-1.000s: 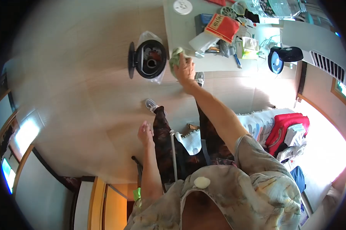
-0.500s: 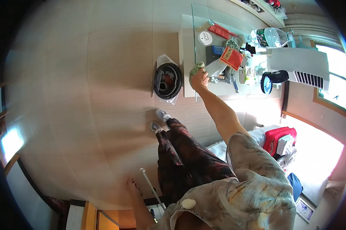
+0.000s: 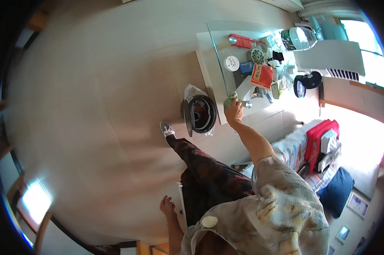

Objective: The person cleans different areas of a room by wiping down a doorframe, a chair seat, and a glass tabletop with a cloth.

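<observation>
My right hand is closed on a crumpled green cloth, pressed at the near-left edge of the glass tabletop. Just beyond the fingers lie a small round metal disc and a pale sheet. My left hand hangs low by my side with its fingers loosely apart and nothing visible in it. A thin white pole runs between that hand and my leg, apart from the fingers.
A black lidded bin with a plastic liner stands on the floor against the table. On the glass are a red brush, a white round device, a red packet and a large water bottle. A sofa with a red bag is at right.
The view has shifted and turned. My right hand has slid a little along the glass edge with the cloth. One shoe has dropped from sight behind my legs, and the other has stepped outward.
</observation>
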Demonstrator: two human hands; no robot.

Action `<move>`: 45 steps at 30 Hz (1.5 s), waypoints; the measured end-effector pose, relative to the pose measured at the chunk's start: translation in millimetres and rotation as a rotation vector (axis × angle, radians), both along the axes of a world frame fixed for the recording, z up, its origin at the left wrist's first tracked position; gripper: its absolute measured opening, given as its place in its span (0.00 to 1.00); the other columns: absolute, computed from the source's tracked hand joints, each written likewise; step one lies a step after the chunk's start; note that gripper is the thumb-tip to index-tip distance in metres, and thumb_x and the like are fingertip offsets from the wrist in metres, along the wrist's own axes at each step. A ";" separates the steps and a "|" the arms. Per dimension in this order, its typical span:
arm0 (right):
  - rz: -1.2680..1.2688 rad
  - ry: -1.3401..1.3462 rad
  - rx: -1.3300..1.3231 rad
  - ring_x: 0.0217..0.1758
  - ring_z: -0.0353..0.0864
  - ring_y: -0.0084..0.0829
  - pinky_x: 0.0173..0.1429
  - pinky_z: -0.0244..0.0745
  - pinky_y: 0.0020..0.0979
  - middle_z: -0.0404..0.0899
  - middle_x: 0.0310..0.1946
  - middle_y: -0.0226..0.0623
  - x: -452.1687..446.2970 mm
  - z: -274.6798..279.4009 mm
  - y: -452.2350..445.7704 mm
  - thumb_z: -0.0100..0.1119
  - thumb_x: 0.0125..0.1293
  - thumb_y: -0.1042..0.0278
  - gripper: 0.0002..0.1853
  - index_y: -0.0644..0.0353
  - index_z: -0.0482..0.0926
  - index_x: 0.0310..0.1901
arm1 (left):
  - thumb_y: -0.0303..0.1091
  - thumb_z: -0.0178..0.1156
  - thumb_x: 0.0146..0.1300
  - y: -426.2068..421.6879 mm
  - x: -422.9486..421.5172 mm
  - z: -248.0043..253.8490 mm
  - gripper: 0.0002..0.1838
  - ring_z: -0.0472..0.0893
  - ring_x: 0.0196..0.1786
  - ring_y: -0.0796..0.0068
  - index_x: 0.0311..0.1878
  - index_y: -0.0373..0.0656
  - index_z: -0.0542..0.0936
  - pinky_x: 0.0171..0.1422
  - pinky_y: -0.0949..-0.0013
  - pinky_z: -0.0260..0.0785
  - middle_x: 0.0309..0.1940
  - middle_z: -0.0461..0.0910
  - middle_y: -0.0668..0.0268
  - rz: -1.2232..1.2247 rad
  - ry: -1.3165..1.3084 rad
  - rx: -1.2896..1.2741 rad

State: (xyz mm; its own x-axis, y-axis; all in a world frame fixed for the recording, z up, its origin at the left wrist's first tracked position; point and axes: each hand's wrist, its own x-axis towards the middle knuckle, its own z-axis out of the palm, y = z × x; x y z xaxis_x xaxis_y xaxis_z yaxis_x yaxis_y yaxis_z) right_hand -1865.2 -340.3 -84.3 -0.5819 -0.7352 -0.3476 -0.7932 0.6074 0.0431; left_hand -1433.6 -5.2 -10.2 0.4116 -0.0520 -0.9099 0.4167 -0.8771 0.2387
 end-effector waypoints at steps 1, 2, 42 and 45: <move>-0.016 -0.010 0.007 0.61 0.69 0.55 0.60 0.73 0.49 0.67 0.59 0.52 -0.7 -4.0 -5.7 0.61 0.61 0.59 0.35 0.60 0.58 0.66 | 0.28 0.58 0.62 -14.3 13.7 -2.3 0.20 0.70 0.20 0.81 0.58 0.35 0.75 0.20 0.79 0.61 0.35 0.80 0.62 -0.019 -0.006 -0.009; -0.042 -0.014 0.016 0.61 0.70 0.55 0.60 0.73 0.48 0.67 0.59 0.52 1.5 -1.9 -18.3 0.62 0.61 0.60 0.35 0.61 0.59 0.66 | 0.28 0.58 0.62 -35.3 20.9 -2.2 0.20 0.70 0.20 0.81 0.58 0.34 0.75 0.20 0.79 0.61 0.35 0.80 0.61 -0.030 -0.010 -0.019; -0.976 -0.322 -0.380 0.56 0.73 0.54 0.58 0.73 0.47 0.67 0.54 0.53 35.7 5.6 -408.8 0.65 0.60 0.58 0.35 0.50 0.61 0.67 | 0.31 0.55 0.68 -744.9 102.7 30.9 0.17 0.72 0.23 0.78 0.59 0.38 0.75 0.22 0.77 0.63 0.40 0.80 0.59 -0.925 -0.032 -0.035; -0.811 -0.407 -0.353 0.58 0.70 0.50 0.56 0.75 0.46 0.67 0.54 0.47 6.4 11.1 -428.5 0.65 0.60 0.57 0.34 0.47 0.62 0.67 | 0.31 0.55 0.68 -784.7 37.2 31.2 0.18 0.72 0.22 0.79 0.60 0.39 0.75 0.22 0.78 0.63 0.40 0.81 0.61 -0.993 0.002 -0.037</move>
State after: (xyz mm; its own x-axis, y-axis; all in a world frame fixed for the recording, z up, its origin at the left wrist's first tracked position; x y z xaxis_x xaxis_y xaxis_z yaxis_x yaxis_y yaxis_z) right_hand -1858.8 -768.9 -73.2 -0.8416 -0.2648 -0.4708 -0.0426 0.9014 -0.4309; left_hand -1396.4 -789.9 21.1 0.1644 -0.4002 -0.9015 -0.5023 -0.8206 0.2727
